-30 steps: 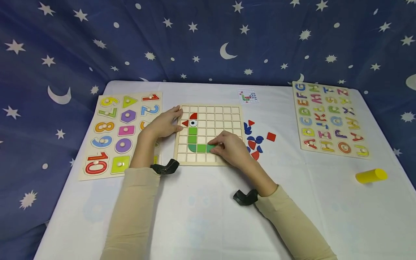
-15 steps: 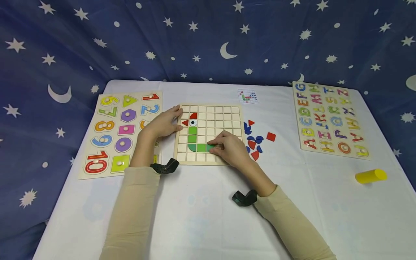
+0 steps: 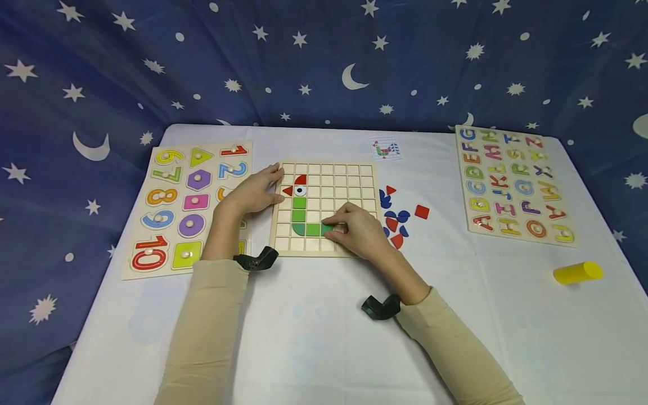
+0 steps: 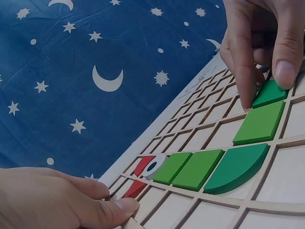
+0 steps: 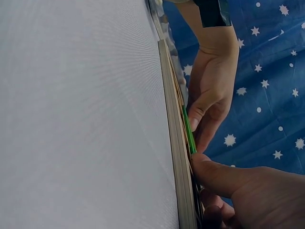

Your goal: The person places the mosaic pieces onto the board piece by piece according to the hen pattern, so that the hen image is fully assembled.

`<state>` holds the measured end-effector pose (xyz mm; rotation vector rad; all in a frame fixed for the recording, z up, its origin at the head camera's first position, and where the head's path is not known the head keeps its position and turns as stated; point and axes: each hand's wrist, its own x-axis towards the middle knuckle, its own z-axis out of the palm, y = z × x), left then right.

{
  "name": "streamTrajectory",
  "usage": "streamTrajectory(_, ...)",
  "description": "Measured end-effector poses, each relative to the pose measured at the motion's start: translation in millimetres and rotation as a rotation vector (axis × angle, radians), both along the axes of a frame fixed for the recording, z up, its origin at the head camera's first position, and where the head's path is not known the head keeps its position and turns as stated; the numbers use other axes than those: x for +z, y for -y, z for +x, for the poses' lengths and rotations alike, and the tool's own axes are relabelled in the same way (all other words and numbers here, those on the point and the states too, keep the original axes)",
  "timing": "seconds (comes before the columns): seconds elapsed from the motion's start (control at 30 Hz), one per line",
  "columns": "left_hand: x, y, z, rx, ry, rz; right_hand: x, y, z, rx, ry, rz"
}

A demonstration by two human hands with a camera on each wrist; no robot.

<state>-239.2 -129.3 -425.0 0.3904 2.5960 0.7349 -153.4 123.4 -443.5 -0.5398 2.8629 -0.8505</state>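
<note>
My left hand (image 3: 254,192) rests along the left edge of a wooden grid board (image 3: 326,247), thumb on the frame beside a red triangle tile (image 3: 288,191). With thumb and index finger my right hand (image 3: 358,229) pinches a dark green tile (image 4: 270,93) over a cell in the lower part of the grid; the fingers hide part of its outline. Directly left of it lies a light green square tile (image 3: 313,229), then a dark green rounded-corner tile (image 3: 299,229). Above that, a column holds green squares (image 3: 299,215), an eye tile (image 3: 300,190) and a red quarter-circle tile (image 3: 301,179).
Loose blue tiles (image 3: 403,216) and red tiles lie right of the board, with a red square (image 3: 422,212) farther out. A pattern card (image 3: 386,148) lies behind. A number puzzle (image 3: 191,226) stands left, a letter puzzle (image 3: 516,188) right, and a yellow cylinder (image 3: 577,273) near the right edge.
</note>
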Motion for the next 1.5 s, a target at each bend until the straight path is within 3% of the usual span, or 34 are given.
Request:
streamTrajectory(0.23,1.6,0.5,1.3,0.004,0.003,-0.01,6.1,-5,-4.0,0.039,0.062,-0.034)
streamTrajectory(0.37,1.4,0.8,1.7,0.0,0.001,-0.008,17.3,-28,-14.7,0.074,0.101,-0.1)
streamTrajectory(0.43,1.1,0.8,1.6,-0.004,0.0,-0.01,22.0,-46,-21.1,0.045,0.078,-0.099)
streamTrajectory(0.53,-0.3,1.4,0.7,-0.001,0.004,-0.013,23.1,-71,-30.7,-0.079,0.029,-0.057)
streamTrajectory(0.63,-1.2,2.5,0.5,0.004,0.004,-0.014,15.2,-89,-38.9,-0.217,0.018,-0.011)
streamTrajectory(0.73,-1.5,2.5,0.6,0.004,0.002,-0.009,5.6,-97,-44.3,-0.28,0.035,0.01)
streamTrajectory(1.03,0.2,1.1,1.3,0.021,0.013,-0.005,-5.1,-102,-49.1,-0.307,0.062,0.044)
streamTrajectory(1.5,1.0,-2.7,-0.1,0.01,0.006,-0.006,-6.1,-107,-51.5,-0.345,0.043,0.077)
